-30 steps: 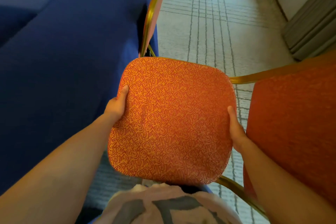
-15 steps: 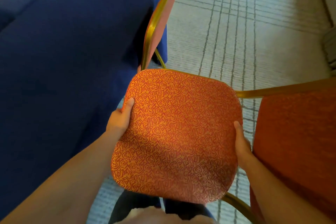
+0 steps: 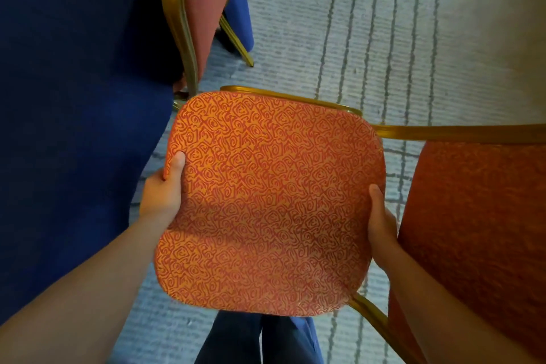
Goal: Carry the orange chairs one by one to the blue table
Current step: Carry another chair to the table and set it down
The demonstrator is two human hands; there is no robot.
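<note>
I hold an orange chair by its patterned seat (image 3: 271,195), which fills the middle of the view. My left hand (image 3: 162,189) grips the seat's left edge, thumb on top. My right hand (image 3: 381,221) grips the right edge, thumb on top too. The chair's orange backrest (image 3: 478,230) with its gold frame stands at the right. The blue table (image 3: 74,97), draped in blue cloth, is close on the left. A second orange chair (image 3: 204,9) stands against the table ahead, gold frame showing.
Pale carpet with grey stripes (image 3: 369,38) spreads ahead and to the right. The second chair's gold leg (image 3: 236,41) rests on the carpet just beyond the held seat. My legs in dark trousers (image 3: 257,340) show below the seat.
The view has tilted down and moved forward. The held seat sits lower and nearer the table's side, and the second chair's backrest now looms closer. Both hands keep the same grip.
</note>
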